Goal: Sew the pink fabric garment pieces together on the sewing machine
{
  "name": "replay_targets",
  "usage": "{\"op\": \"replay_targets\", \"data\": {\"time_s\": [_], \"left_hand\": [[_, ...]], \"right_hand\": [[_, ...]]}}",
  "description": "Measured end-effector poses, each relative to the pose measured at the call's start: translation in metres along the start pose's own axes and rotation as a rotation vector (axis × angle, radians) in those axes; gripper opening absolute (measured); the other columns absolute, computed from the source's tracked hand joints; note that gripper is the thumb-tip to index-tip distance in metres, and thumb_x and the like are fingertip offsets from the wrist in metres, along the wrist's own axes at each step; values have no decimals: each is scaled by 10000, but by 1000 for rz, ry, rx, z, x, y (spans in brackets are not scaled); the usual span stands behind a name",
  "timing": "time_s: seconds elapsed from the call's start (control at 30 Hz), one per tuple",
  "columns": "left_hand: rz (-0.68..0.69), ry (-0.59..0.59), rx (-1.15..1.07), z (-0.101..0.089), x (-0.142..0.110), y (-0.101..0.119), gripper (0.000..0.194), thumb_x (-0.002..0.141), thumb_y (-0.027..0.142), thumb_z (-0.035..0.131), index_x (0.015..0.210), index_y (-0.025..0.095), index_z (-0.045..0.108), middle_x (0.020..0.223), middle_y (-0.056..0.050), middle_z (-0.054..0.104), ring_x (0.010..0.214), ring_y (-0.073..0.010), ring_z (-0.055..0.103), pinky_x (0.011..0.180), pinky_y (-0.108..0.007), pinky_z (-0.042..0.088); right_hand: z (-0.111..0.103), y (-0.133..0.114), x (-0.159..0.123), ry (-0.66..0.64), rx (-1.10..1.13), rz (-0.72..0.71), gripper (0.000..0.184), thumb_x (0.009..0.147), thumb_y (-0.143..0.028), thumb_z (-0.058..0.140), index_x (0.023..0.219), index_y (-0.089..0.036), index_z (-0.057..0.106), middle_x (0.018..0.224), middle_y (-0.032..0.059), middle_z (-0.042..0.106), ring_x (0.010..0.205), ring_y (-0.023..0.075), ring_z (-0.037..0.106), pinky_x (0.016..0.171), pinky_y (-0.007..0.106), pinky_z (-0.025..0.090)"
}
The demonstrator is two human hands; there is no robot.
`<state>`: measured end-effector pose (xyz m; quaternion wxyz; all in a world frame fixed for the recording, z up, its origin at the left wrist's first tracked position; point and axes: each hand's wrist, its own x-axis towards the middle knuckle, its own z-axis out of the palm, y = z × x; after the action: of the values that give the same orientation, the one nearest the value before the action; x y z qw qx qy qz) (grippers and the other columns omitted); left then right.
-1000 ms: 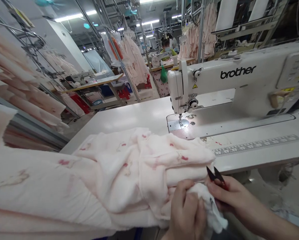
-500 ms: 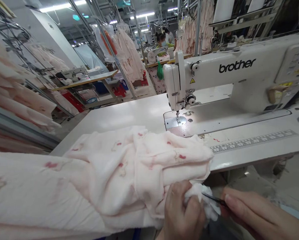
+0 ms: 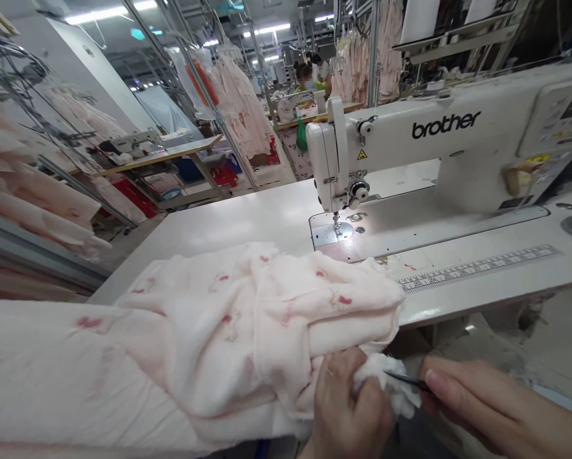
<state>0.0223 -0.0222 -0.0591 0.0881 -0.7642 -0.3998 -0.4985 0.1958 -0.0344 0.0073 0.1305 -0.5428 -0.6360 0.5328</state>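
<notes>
My left hand [image 3: 346,408] is closed on the edge of a pale pink, fuzzy fabric piece [image 3: 228,344] printed with small red motifs. A bunched white fluffy part [image 3: 393,382] sticks out beyond its fingers; whether it is the fabric's underside or separate stuff is unclear. With my right hand [image 3: 462,389] I grip a thin dark pointed tool [image 3: 407,380], tweezers or thread snips by its shape. Its tip touches the white fluff just right of my left hand. The fabric lies in folds over the table's front edge and runs off to the left.
Behind the fabric stands a white sewing machine [image 3: 410,134], its needle [image 3: 336,222] over a metal plate. A ruler strip [image 3: 477,268] is fixed along the white table [image 3: 209,220]. Pink garments [image 3: 241,95] hang on racks at the back, where a person [image 3: 307,80] sits at another machine.
The camera view has shifted slightly, so the machine sits a little further left. Both hands keep nearly the same hold, and the tool's tip stays at the white fluff.
</notes>
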Motion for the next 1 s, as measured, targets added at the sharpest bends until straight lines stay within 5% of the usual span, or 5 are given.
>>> {"op": "replay_targets", "data": {"time_s": [0.57, 0.7, 1.0], "left_hand": [[76, -1, 56, 0, 4, 1, 175, 732, 24, 378, 624, 157, 411, 765, -64, 493, 583, -129, 439, 507, -256, 398], [127, -105, 86, -3, 8, 1, 169, 716, 15, 405, 620, 152, 428, 762, -68, 506, 597, -136, 467, 510, -251, 422], [-103, -100, -2, 0, 0, 10, 148, 756, 62, 387, 661, 170, 423, 787, -69, 508, 675, -149, 520, 582, -254, 485]], "right_hand": [[4, -1, 8, 174, -158, -133, 406, 822, -511, 290, 564, -219, 403, 540, 29, 518, 517, 185, 488, 500, 286, 341], [7, 8, 13, 156, -268, -63, 407, 830, -517, 266, 609, -219, 433, 601, 43, 555, 557, 194, 504, 519, 297, 332], [11, 13, 10, 157, -264, -52, 352, 879, -459, 273, 689, -214, 439, 671, 14, 558, 625, 162, 514, 574, 263, 358]]}}
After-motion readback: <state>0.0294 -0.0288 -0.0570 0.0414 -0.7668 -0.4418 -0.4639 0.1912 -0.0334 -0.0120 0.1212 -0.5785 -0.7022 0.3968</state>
